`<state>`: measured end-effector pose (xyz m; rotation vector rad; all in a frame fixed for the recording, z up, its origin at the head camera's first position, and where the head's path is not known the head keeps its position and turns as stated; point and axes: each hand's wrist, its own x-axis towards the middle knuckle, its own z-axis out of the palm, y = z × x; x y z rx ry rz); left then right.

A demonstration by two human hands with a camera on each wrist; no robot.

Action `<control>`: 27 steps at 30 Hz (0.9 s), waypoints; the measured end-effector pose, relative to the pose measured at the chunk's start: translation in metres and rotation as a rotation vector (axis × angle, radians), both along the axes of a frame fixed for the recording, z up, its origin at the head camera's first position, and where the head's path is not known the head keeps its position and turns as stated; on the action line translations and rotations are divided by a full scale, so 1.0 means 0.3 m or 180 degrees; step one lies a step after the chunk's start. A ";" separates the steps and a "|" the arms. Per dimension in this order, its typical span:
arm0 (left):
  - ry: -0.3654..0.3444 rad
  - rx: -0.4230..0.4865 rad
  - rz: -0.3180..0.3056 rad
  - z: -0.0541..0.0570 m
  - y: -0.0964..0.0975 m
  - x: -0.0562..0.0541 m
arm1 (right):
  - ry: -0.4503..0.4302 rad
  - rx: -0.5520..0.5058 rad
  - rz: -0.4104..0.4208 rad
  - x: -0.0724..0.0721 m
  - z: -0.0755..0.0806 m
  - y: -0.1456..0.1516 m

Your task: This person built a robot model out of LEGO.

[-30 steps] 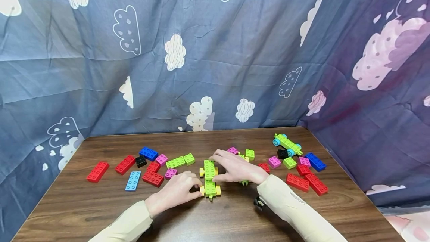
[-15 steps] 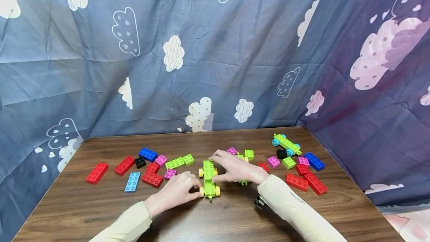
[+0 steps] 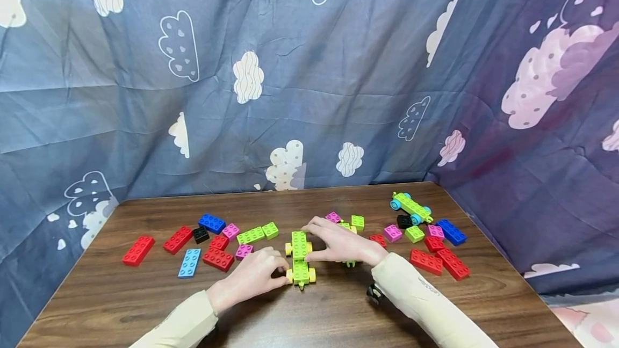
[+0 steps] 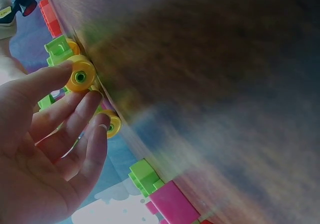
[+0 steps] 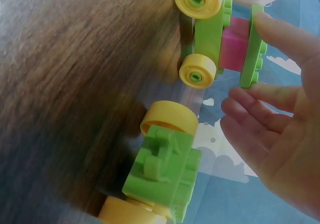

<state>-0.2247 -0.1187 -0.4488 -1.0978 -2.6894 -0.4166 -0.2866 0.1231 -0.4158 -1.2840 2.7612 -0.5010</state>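
A lime-green toy car base (image 3: pixel 301 272) with yellow wheels stands near the middle of the table. A pink block (image 5: pixel 234 44) sits on it, under a lime-green building plate (image 3: pixel 300 246). My right hand (image 3: pixel 340 240) holds that plate by its ends, thumb at one end and index finger at the other. From the other side my left hand (image 3: pixel 258 272) pinches a yellow wheel (image 4: pixel 80 74) of the car, the thumb resting on it. A second green car (image 5: pixel 162 166) with yellow wheels stands close by, partly hidden under my right hand in the head view.
Red bricks (image 3: pixel 138 250), a light blue brick (image 3: pixel 189 263) and other loose bricks lie left. On the right are more red bricks (image 3: pixel 425 261), a blue brick (image 3: pixel 452 231) and a green car base with blue wheels (image 3: pixel 411 207). A patterned cloth (image 3: pixel 217 95) hangs behind the table.
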 end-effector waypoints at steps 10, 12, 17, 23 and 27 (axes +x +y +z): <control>0.0003 -0.0008 -0.0014 -0.002 -0.002 -0.001 | 0.0013 0.0001 -0.0002 0.002 0.004 -0.002; -0.0015 0.0006 -0.0019 -0.001 -0.003 -0.001 | -0.0007 0.0008 -0.0008 0.001 0.004 -0.002; -0.0059 0.0035 -0.0014 0.000 -0.007 0.000 | -0.0084 0.0004 -0.0033 -0.003 0.004 -0.003; -0.0093 0.0089 0.0009 0.020 -0.016 -0.003 | -0.0111 0.0004 -0.0031 -0.003 0.003 0.001; -0.0057 0.0174 0.0107 0.050 -0.034 -0.013 | -0.0121 -0.0001 -0.0035 -0.003 -0.002 0.007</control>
